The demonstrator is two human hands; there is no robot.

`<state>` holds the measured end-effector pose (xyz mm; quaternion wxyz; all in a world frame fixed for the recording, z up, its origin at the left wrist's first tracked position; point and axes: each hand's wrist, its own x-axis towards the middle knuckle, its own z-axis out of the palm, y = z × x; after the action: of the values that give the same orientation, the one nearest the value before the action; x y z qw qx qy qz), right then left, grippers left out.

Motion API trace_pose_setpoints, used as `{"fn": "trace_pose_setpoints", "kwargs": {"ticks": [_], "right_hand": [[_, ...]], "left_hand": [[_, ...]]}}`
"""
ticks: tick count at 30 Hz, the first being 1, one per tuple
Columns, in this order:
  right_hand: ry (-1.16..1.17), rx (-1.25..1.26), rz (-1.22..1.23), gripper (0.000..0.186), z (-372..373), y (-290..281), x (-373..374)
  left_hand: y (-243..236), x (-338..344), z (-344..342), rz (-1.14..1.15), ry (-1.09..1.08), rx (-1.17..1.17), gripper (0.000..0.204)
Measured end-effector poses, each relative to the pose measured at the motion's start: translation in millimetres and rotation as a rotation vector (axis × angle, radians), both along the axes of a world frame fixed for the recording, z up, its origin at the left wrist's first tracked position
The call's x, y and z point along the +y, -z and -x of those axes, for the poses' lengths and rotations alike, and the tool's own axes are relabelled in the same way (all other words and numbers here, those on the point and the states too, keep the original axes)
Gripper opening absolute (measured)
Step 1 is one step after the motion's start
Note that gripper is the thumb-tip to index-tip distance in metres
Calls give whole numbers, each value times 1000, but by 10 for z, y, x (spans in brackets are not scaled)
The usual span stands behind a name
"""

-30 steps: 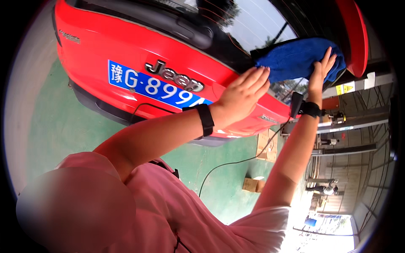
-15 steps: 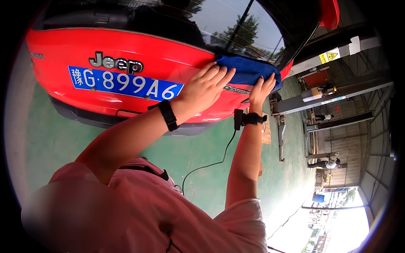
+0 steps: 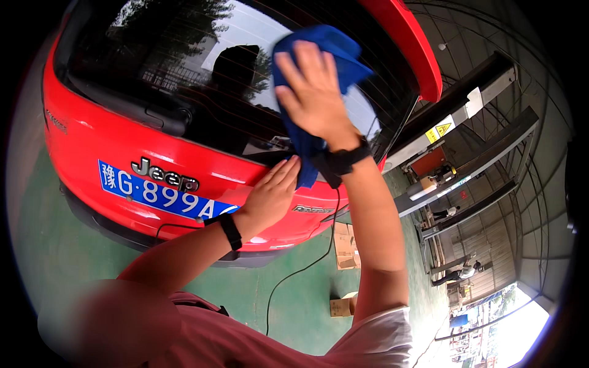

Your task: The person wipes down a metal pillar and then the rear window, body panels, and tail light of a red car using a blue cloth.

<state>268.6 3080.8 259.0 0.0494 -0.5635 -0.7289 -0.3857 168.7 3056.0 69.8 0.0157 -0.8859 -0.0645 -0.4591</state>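
A blue cloth [image 3: 334,46] lies against the dark rear window [image 3: 202,67] of a red car [image 3: 98,129]. My right hand [image 3: 316,98] is pressed flat over it, fingers spread, and looks slightly blurred. The cloth's lower end hangs down to the red tailgate just under the glass. There my left hand [image 3: 270,199] rests on the bodywork with straight fingers side by side, their tips touching the cloth's edge. Each wrist wears a black strap, and a thin cable runs down from the right one.
The rear wiper [image 3: 147,116] crosses the lower window, left of my hands. A red spoiler [image 3: 414,49] overhangs the glass. Cardboard boxes [image 3: 346,248] sit on the green floor [image 3: 257,288]. To the right stand lift posts [image 3: 460,165], with a person [image 3: 460,273] farther off.
My right hand has moved up from the tailgate onto the window, carrying the upper part of the cloth. My left hand is lower in view, at the cloth's bottom edge. The view has shifted upward.
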Motion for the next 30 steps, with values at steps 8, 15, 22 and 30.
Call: {"fn": "trace_pose_setpoints", "kwargs": {"ticks": [8,15,22,30], "right_hand": [[-437,-299,321,49,551,59,902],[-170,-163,-123,57,-413,-891,575],[54,77,-306,58,-1429,-877,-431],[277,837,-696,62,-2210,655,-1412]], "left_hand": [[15,290,429,202,74,-24,39],[-465,387,292,285,-10,-198,35],[-703,137,-150,211,108,-147,37],[-293,-46,-331,38,109,12,43]]}}
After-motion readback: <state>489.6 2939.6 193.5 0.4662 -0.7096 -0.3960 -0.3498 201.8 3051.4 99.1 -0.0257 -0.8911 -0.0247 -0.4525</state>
